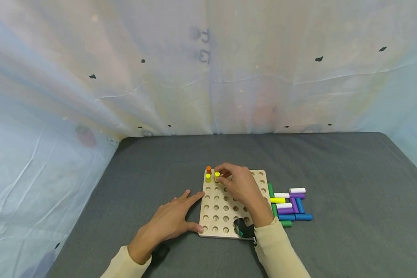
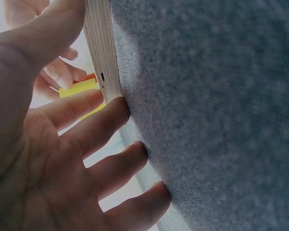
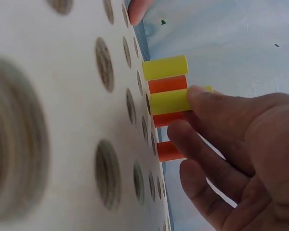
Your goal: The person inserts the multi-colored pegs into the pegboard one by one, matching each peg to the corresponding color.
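- Here's the yellow peg [image 3: 168,102], upright near the board's far left corner, pinched by my right hand [image 1: 241,185]; whether it's fully seated, I can't tell.
- Looks light, stiff, maybe slippery, hardly fragile; best held near the top.
- Left hand [image 1: 170,218] now: fingers spread, touching the left edge of the board [image 1: 210,212].
- Tight quarters! Another yellow peg [image 1: 208,178] just left, orange pegs [image 3: 171,151] close behind, crowding my fingertips.
- Loose coloured pegs [image 1: 294,205] lie off the board's right side.
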A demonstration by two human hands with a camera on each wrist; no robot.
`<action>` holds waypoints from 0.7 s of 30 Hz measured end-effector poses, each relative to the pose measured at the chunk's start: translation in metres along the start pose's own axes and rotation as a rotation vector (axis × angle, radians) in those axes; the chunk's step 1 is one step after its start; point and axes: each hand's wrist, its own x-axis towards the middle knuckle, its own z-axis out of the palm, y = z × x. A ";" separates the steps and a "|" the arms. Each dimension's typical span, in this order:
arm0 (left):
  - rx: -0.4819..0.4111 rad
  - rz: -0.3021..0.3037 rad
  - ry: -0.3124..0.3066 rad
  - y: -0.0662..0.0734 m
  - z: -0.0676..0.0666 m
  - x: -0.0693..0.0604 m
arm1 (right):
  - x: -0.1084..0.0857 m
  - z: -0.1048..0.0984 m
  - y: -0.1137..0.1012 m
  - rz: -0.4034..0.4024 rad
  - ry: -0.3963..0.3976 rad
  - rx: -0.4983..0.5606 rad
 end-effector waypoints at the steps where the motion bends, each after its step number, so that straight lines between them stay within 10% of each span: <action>1: -0.001 0.001 0.001 0.000 0.000 0.000 | 0.000 0.000 0.001 -0.003 -0.003 0.002; 21: -0.012 -0.002 -0.007 0.000 0.001 0.000 | 0.000 0.004 0.002 0.026 -0.041 -0.019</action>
